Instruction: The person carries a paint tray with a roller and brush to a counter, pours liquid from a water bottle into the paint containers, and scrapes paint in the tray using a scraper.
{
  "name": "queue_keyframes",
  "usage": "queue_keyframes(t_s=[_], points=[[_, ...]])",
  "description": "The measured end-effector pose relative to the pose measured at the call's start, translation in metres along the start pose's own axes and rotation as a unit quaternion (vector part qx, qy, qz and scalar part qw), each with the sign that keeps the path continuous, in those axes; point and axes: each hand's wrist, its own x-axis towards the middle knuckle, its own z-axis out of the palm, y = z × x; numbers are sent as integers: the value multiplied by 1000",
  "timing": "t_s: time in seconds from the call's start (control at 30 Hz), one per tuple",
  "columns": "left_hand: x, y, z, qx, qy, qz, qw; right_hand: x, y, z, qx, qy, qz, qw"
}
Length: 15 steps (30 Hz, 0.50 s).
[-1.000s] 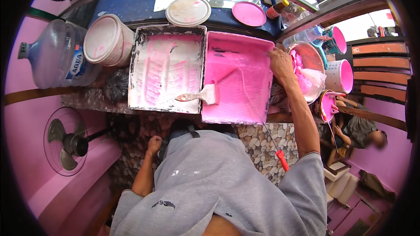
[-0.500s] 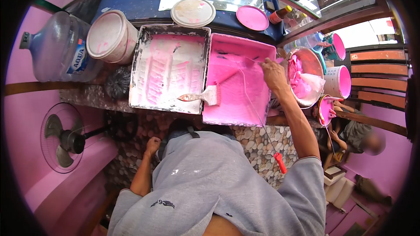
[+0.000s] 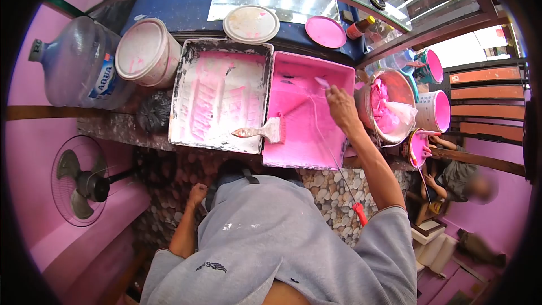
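My right hand (image 3: 341, 107) is closed over the right side of a pink paint tray (image 3: 305, 155). From its fingers sticks a small pink-smeared tool (image 3: 322, 82) with a flat, spoon-like tip; its exact kind is unclear. In the same tray rests a paint roller with a red handle (image 3: 359, 213) reaching past the front edge. A wide paintbrush (image 3: 261, 131) lies across the rims of this tray and a white, pink-streaked tray (image 3: 217, 101) to its left. My left hand (image 3: 197, 193) hangs low beside my body, its fingers curled; anything inside is hidden.
A lidded bucket (image 3: 141, 51) and a large water bottle (image 3: 84, 68) stand left, above a fan (image 3: 84, 183). On the right are a bucket with pink-stained plastic (image 3: 389, 107) and an open pink paint can (image 3: 418, 147). Another person (image 3: 460, 175) sits beyond.
My right hand has shifted left and slightly down, and the small tool's tip shows more plainly. The trays appear slightly lower in view. My left hand stays at my side.
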Motion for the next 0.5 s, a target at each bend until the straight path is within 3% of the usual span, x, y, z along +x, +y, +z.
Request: queue_keyframes(t_s=[0.07, 0.13, 0.17, 0.2, 0.27, 0.4, 0.5], points=[[5, 3, 1, 16, 23, 1, 1000, -3, -7, -14, 21, 22, -42, 999], [6, 8, -5, 48, 73, -5, 996, 2, 12, 20, 54, 75, 36, 995], [5, 22, -12, -114, 81, -108, 984, 6, 4, 2, 3, 95, 12, 995], [7, 41, -23, -277, 94, -202, 935, 8, 1, 6, -12, 80, 17, 997], [33, 45, -42, -493, 186, -236, 816, 7, -14, 6, -24, 29, -34, 999], [73, 73, -104, -695, 294, -199, 626, 11, -24, -11, 13, 32, -23, 999], [101, 94, -138, -671, 336, -240, 616, 19, -22, 13, 22, 38, 18, 999]])
